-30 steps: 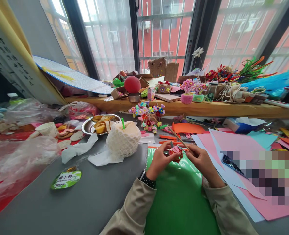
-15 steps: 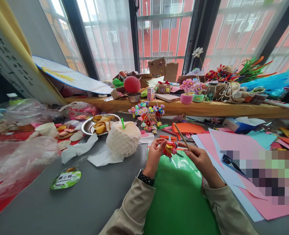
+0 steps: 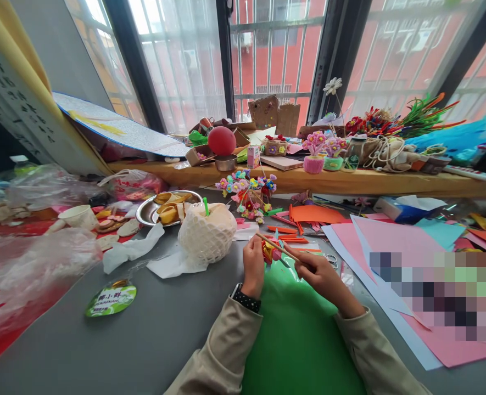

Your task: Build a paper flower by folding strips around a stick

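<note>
My left hand (image 3: 252, 267) is closed on a small colourful folded-paper piece (image 3: 269, 253) in red, yellow, pink and light blue. My right hand (image 3: 317, 272) grips a thin wooden stick (image 3: 289, 254), whose far end slants up and left across the paper piece towards my left fingers. Whether the stick touches the paper I cannot tell. Both hands are above a glossy green sheet (image 3: 300, 340). Just beyond them lie orange paper strips (image 3: 288, 237), and a small pair of scissors (image 3: 332, 259) rests right of the right hand.
A coconut in white foam netting (image 3: 206, 236) with a green straw stands to the left, beside a metal plate (image 3: 143, 218) of banana peels. Pink paper sheets (image 3: 395, 241) lie right. Bunched small flowers (image 3: 249, 192) stand behind. A wooden ledge (image 3: 177, 178) bears crafts and a red ball (image 3: 222, 141).
My right hand has moved left and slightly down. The stick has swung from steep to flatter, now crossing the paper piece. My left hand has shifted slightly left, its fingers closer together.
</note>
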`<state>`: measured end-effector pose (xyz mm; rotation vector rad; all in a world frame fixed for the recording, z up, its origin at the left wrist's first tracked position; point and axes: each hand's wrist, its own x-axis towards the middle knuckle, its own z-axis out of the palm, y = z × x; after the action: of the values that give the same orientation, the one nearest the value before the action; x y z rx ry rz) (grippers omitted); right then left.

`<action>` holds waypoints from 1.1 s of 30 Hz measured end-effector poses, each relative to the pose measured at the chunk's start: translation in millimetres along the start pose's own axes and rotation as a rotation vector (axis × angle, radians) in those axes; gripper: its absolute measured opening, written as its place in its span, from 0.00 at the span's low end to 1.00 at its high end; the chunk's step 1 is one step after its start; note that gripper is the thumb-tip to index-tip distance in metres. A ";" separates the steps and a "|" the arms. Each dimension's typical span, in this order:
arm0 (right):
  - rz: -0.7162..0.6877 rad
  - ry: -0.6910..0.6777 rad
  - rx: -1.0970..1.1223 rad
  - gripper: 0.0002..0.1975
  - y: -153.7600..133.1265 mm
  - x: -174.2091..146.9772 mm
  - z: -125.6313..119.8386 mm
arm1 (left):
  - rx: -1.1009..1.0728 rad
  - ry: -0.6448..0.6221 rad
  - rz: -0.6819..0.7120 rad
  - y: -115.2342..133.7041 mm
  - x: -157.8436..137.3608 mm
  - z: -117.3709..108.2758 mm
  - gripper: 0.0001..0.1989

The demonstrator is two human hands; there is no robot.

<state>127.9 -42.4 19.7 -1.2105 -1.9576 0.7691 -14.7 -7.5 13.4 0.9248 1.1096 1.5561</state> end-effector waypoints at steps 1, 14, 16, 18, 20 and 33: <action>0.009 -0.011 0.001 0.25 0.6 -0.1 0.1 | 0.011 -0.007 0.002 -0.4 0.0 -0.3 0.19; -0.021 -0.040 -0.011 0.23 3.1 -0.5 2.3 | 0.049 -0.064 0.034 1.6 -1.1 -2.9 0.21; -0.005 -0.031 0.017 0.20 3.2 -0.1 2.4 | 0.074 -0.069 0.056 0.3 0.1 -3.4 0.19; 0.032 0.030 0.054 0.17 3.5 0.6 1.6 | 0.114 -0.079 0.103 0.2 -0.2 -2.7 0.18; 0.052 0.120 0.073 0.17 3.9 1.2 -0.2 | 0.154 -0.132 0.155 1.4 -2.2 -0.6 0.16; 0.097 0.318 0.052 0.15 6.1 1.6 -8.3 | -0.032 -0.306 -0.005 9.7 -5.2 0.4 0.21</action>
<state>137.1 -37.6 20.2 -1.3154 -1.6220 0.6274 -15.8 -13.5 22.5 1.0949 0.8657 1.3684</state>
